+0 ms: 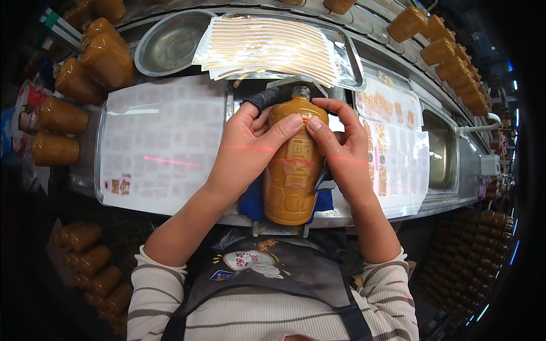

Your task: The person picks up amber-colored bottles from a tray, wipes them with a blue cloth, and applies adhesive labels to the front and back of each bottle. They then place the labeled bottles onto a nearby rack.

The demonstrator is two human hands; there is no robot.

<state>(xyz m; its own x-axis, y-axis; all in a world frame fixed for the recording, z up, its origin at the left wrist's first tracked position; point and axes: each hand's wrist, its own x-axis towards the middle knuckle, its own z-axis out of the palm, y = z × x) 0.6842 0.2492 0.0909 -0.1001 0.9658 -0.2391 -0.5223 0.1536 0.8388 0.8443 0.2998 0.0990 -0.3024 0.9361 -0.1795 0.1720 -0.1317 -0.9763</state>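
A brown-glazed bottle (pixel 290 196) with raised characters lies in front of me, its clear threaded neck pointing away. My left hand (pixel 244 136) is closed around its left shoulder, the thumb pressed flat near a small red mark (pixel 305 120) there. A dark knitted cover (pixel 263 100) wraps one left finger. From the other side my right hand (pixel 344 150) grips the shoulder, thumb on the front and index finger by the neck. A blue cloth (pixel 324 200) shows beneath the bottle's base. The fingers behind the bottle are hidden.
Left lies a white decal sheet (pixel 165 125) on a tray; more decal sheets (pixel 406 165) lie right. Gold strips (pixel 267 45) fill a far tray beside a metal basin (pixel 173 42). A sink (pixel 442 150) is at right. Brown bottles (pixel 105 59) stand around the bench.
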